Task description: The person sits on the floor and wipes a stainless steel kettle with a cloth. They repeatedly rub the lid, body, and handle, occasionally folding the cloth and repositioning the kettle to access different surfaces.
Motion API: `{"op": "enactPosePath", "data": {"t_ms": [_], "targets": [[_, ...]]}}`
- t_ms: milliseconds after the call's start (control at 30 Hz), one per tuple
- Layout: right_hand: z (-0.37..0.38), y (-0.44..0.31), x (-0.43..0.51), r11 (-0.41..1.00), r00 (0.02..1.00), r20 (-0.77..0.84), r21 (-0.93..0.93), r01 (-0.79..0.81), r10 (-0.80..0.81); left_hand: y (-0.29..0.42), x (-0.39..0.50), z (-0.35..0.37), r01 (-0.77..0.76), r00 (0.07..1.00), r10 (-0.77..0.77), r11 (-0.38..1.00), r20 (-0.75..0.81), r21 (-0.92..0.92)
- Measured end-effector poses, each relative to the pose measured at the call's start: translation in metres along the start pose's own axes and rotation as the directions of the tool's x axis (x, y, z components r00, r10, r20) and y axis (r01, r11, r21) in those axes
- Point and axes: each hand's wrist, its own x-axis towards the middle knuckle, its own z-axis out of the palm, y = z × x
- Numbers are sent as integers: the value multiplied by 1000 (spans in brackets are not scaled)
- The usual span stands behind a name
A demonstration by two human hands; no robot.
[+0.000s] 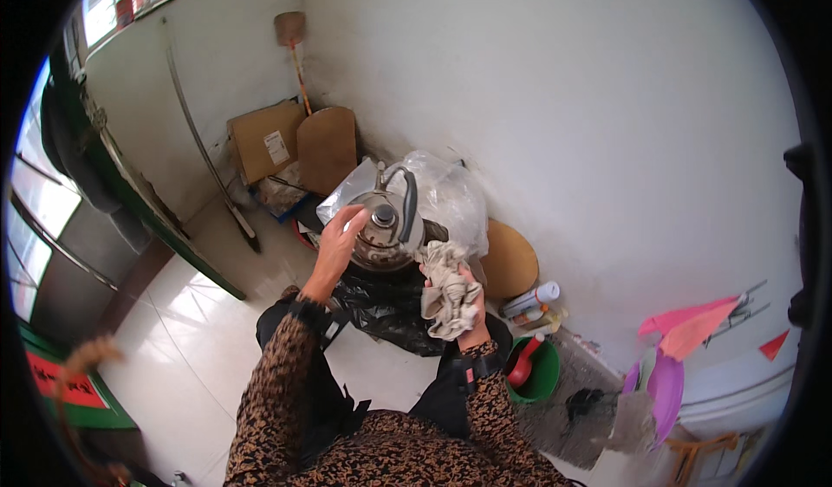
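Note:
A metal kettle (pixel 380 243) with a black curved handle and a black lid knob stands before me, its surface blotched with brownish stains. My left hand (pixel 339 243) rests at the kettle's left side near the lid, fingers apart, with nothing held in it. Bunched up in my right hand (pixel 473 311) is a greyish-beige cloth (pixel 448 289), which is at the kettle's lower right side. Whether the cloth touches the kettle I cannot tell. Black plastic (pixel 383 305) lies beneath and in front of the kettle, between my knees.
Clear plastic bags (pixel 448 191) lie behind the kettle, beside a round board (pixel 510 259). On the right are a white bottle (pixel 533 300) and a green bucket (pixel 549 373) holding a red scoop (pixel 520 367). Cardboard (pixel 257 142) leans at the back left, near a broom (pixel 247 230).

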Motion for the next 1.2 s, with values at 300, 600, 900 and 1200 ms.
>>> {"op": "enactPosePath", "data": {"t_ms": [300,600,900,1200], "targets": [[3,36,-35,990,992,127,143,-1,-17,29,-166,-10,330,928,-273,919,253,-216],[22,89,-62,288,958,145,-933,216,-248,0,-197,-28,449,847,-510,537,149,-714],[-178,243,-96,238,207,353,-869,435,912,-5,-169,-123,77,931,-335,569,-145,-818],[-236,245,-126,902,66,900,-432,10,431,-18,-109,-162,-99,993,-7,491,-117,-866]]}}
